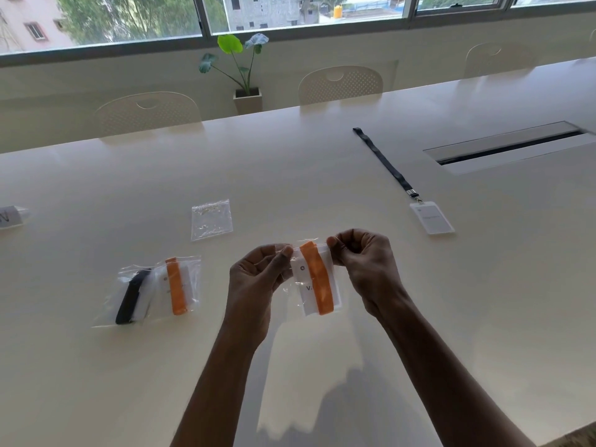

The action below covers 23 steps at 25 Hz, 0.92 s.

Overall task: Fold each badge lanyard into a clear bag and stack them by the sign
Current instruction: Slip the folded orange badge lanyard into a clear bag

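White meeting table (pixel 322 175) below a window (pixel 129 17). Held above it: clear bag (pixel 298 285) with folded orange lanyard (pixel 317 279) inside. Pinched at top left corner by left hand (pixel 258 279), at top right by right hand (pixel 364 262), thumbs pressed to curled forefingers. 2 filled bags (pixel 180 285) lying left, well apart from sign (pixel 9 217).

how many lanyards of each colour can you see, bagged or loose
orange lanyard: 2, one in the held bag, one bagged on the table
dark lanyard: 2, one bagged, one loose
total: 4
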Tool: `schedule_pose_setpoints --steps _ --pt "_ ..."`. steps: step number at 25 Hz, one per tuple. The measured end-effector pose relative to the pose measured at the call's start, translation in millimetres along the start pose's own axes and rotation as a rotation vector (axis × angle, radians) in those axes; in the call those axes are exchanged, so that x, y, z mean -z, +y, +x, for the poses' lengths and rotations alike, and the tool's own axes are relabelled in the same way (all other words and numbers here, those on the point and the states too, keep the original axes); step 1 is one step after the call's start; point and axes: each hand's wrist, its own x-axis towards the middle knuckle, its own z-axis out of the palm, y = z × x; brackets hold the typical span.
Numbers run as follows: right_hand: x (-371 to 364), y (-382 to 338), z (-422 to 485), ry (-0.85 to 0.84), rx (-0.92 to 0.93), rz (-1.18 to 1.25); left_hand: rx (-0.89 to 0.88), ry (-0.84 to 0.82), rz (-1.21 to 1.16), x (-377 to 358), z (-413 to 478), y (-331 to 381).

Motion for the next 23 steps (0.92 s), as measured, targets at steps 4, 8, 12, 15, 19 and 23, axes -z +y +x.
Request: schedule_pose_setpoints --steps 4,8,12,15,19,23 --pt "-5.0 -6.2 -1.7 -0.040 0.063 -0.096 0.036 -0.002 0.093 14.7 0.9 6.1" --pt "-13.0 -8.1 -0.5 -0.070 0.088 -0.157 -0.012 0.086 0.206 23.7 0.9 16.9" --pt "-29.8 -0.9 1.5 -0.055 0.075 -0.222 -0.092 0.140 0.317 31.3 2.2 19.1" --pt "-41.7 5.2 0.9 -0.049 0.066 -0.244 -0.050 0.155 0.304 43.1 0.9 18.1" --pt "-56.5 8.6 -0.3 -0.050 0.059 -0.232 0.113 0.052 0.197 68.2 -3.4 23.7" --pt "-72.0 6.7 0.0 -0.073 0.067 -0.228 0.077 0.027 0.187 82.2 -6.8 35.2"
